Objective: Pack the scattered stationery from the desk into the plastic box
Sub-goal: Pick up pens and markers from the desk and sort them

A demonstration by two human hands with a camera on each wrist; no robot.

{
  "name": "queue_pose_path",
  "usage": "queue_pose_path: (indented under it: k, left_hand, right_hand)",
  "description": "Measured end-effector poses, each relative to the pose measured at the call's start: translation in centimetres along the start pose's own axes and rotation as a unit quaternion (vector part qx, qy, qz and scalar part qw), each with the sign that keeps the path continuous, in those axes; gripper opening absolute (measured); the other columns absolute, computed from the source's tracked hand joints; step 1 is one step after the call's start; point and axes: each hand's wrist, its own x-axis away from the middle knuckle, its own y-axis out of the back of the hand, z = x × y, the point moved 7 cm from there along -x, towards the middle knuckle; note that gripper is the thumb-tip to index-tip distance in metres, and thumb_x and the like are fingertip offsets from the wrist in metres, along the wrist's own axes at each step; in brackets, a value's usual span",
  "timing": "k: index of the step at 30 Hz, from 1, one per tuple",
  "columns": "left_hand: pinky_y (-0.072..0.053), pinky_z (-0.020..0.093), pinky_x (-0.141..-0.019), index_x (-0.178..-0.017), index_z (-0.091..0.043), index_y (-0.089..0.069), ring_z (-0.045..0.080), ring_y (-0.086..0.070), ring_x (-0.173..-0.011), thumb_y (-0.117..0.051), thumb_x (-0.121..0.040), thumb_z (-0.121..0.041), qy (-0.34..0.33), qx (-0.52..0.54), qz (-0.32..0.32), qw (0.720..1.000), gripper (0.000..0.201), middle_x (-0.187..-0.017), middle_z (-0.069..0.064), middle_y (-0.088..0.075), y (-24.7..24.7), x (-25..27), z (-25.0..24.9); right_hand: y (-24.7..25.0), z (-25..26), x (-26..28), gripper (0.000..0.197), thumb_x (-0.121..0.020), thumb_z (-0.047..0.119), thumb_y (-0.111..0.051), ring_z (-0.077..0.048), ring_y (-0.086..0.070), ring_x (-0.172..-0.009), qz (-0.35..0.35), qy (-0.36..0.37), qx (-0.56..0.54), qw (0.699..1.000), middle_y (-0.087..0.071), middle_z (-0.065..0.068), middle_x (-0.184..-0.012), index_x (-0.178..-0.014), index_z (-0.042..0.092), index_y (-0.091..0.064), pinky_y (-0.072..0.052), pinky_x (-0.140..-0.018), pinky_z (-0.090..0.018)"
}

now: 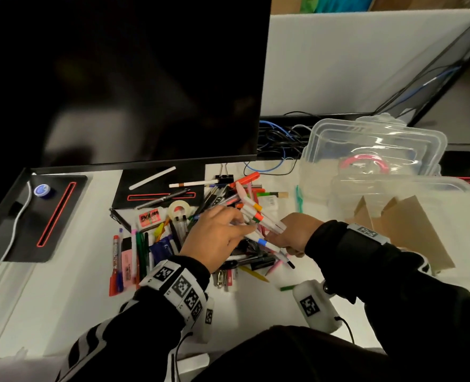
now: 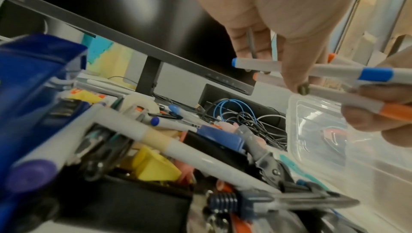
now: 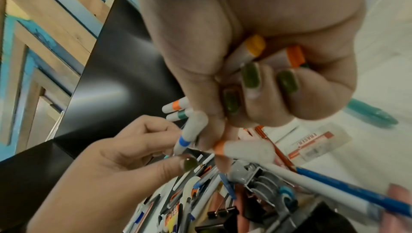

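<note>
Curling round a bundle of markers (image 1: 256, 216), right hand (image 1: 291, 234) fingers clamp it; left hand (image 1: 214, 238) pinches one.

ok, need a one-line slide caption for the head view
Right hand grips a bundle of white markers while left hand pinches a blue-banded one over the stationery pile, plastic box waiting alongside.

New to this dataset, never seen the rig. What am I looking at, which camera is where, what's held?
No robot: a person with cameras on the head and each wrist. The head view looks down at a desk with a pile of stationery in front of a monitor. The clear plastic box stands to the right. The right hand grips a bundle of white markers, fingers curled round them. The left hand pinches a blue-banded marker beside that bundle.
</note>
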Motion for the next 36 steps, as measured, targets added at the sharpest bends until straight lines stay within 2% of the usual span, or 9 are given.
queue_pose_path:
  k: [4, 7, 14, 18, 20, 22, 28, 31, 36]
  left_hand:
    - [-0.044, 0.029, -0.078, -0.097, -0.028, -0.074, 0.014, -0.043, -0.093, -0.061, -0.081, -0.024, 0.004, -0.013, 0.001, 1.000, 0.021, -0.091, -0.003, -0.062, -0.6, -0.6, -1.3]
    - [-0.044, 0.032, -0.081, -0.095, -0.026, -0.074, 0.012, -0.046, -0.094, -0.045, -0.084, -0.034, 0.035, -0.007, 0.017, 0.999, 0.032, -0.093, -0.006, -0.064, -1.1, -1.0, -1.7]
    - [-0.044, 0.029, -0.091, -0.122, -0.021, -0.063, 0.014, -0.055, -0.103, -0.053, -0.093, -0.024, 0.208, 0.065, 0.070, 0.973, 0.030, -0.114, -0.004, -0.063, -1.5, -2.2, -1.1]
    - [-0.049, 0.031, -0.090, -0.118, -0.023, -0.064, 0.011, -0.059, -0.097, -0.056, -0.091, -0.029, 0.271, 0.119, 0.085, 0.951, 0.029, -0.108, -0.005, -0.066, -2.0, -3.4, -2.2]
    - [-0.049, 0.019, -0.082, -0.108, -0.025, -0.068, 0.003, -0.059, -0.089, -0.060, -0.089, -0.030, 0.289, 0.159, 0.067, 0.942, 0.021, -0.098, -0.011, -0.066, -2.0, -4.2, -3.0]
    - [-0.044, 0.007, -0.069, -0.098, -0.033, -0.069, -0.006, -0.058, -0.077, -0.062, -0.088, -0.026, 0.286, 0.211, 0.048, 0.933, 0.014, -0.085, -0.018, -0.065, -1.6, -5.2, -4.4]
    - [-0.053, 0.019, -0.079, -0.095, -0.043, -0.067, 0.004, -0.067, -0.079, -0.065, -0.086, -0.017, 0.253, 0.357, 0.019, 0.899, 0.027, -0.086, -0.005, -0.073, -1.0, -8.6, -8.0]
    - [-0.054, 0.015, -0.071, -0.101, -0.038, -0.066, 0.003, -0.067, -0.075, -0.064, -0.087, -0.011, 0.245, 0.393, 0.001, 0.886, 0.030, -0.086, -0.003, -0.073, -1.2, -10.3, -9.6]
    - [-0.058, 0.027, -0.066, -0.108, -0.025, -0.069, 0.021, -0.067, -0.075, -0.065, -0.086, -0.012, 0.237, 0.402, -0.011, 0.884, 0.026, -0.090, 0.014, -0.060, -2.8, -12.8, -11.5]
  right_hand:
    - [0.0, -1.1, 0.9, 0.022, -0.088, 0.028, -0.061, -0.015, -0.040, -0.043, 0.036, 0.000, -0.072, 0.997, -0.047, -0.002, -0.052, -0.073, 0.011, -0.059, -0.040, -0.050, -0.023]
    - [0.4, -2.0, 1.4, 0.023, -0.090, 0.024, -0.061, -0.017, -0.035, -0.044, 0.037, 0.003, -0.140, 0.989, -0.044, -0.006, -0.056, -0.073, 0.010, -0.053, -0.037, -0.049, -0.024]
    - [3.2, -3.4, 2.2, 0.023, -0.101, 0.028, -0.037, -0.014, -0.026, -0.047, -0.004, 0.035, -0.346, 0.938, -0.031, -0.004, -0.059, -0.100, 0.008, -0.048, -0.024, -0.046, -0.023]
    - [4.7, -3.4, 2.9, 0.013, -0.099, 0.014, -0.040, -0.017, -0.045, -0.045, -0.019, 0.088, -0.362, 0.928, -0.050, -0.009, -0.065, -0.102, 0.008, -0.051, -0.039, -0.045, -0.023]
    - [5.3, -3.5, 3.1, 0.011, -0.098, 0.009, -0.042, -0.020, -0.051, -0.052, -0.023, 0.106, -0.373, 0.921, -0.055, -0.010, -0.068, -0.101, 0.009, -0.053, -0.047, -0.050, -0.027]
    - [6.1, -3.8, 3.3, 0.010, -0.096, 0.007, -0.047, -0.022, -0.053, -0.056, -0.039, 0.117, -0.392, 0.912, -0.056, -0.011, -0.070, -0.101, 0.006, -0.055, -0.051, -0.054, -0.030]
    - [8.9, -5.4, 3.8, 0.014, -0.092, 0.016, -0.058, -0.020, -0.061, -0.062, -0.099, 0.140, -0.441, 0.881, -0.064, -0.011, -0.076, -0.088, 0.006, -0.065, -0.058, -0.069, -0.035]
    - [10.3, -6.2, 4.0, 0.021, -0.091, 0.022, -0.059, -0.026, -0.067, -0.077, -0.102, 0.150, -0.452, 0.873, -0.071, -0.016, -0.089, -0.097, 0.005, -0.070, -0.058, -0.079, -0.039]
    - [12.5, -8.4, 4.6, 0.017, -0.092, 0.018, -0.057, -0.023, -0.068, -0.073, -0.084, 0.152, -0.439, 0.882, -0.071, -0.013, -0.086, -0.096, 0.007, -0.068, -0.057, -0.066, -0.028]
